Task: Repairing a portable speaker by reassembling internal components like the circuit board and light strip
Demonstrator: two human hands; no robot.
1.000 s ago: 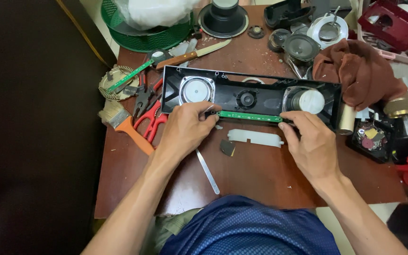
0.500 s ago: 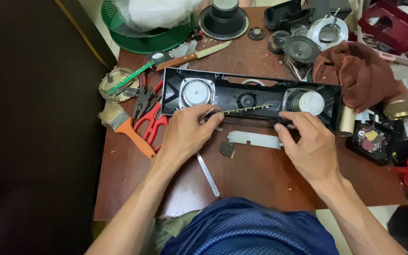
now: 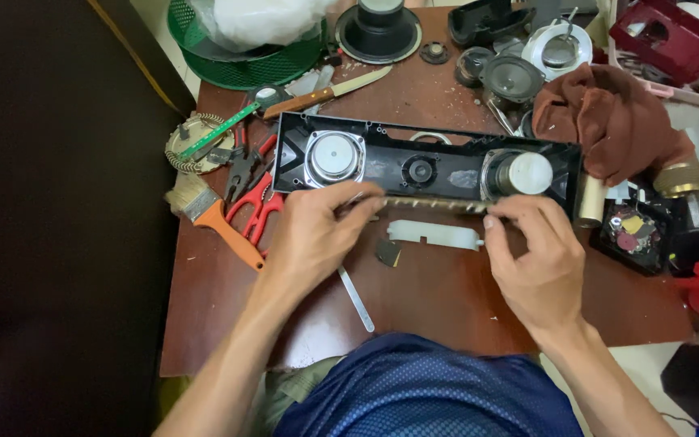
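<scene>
A long black speaker housing lies open on the brown table, with a round speaker at its left, a small one in the middle and another at its right. My left hand and my right hand pinch the two ends of a narrow circuit board strip, held level along the housing's front edge. Just below the strip a pale plastic bar rests on the table.
Red-handled scissors, pliers, an orange-handled brush and a knife lie to the left. A green basket, loose speakers, a brown cloth and a red box crowd the back and right. A metal strip lies near me.
The strip has turned about its length: its green face showed one second ago, now a brownish edge shows. Both hands stayed at its ends and shifted slightly.
</scene>
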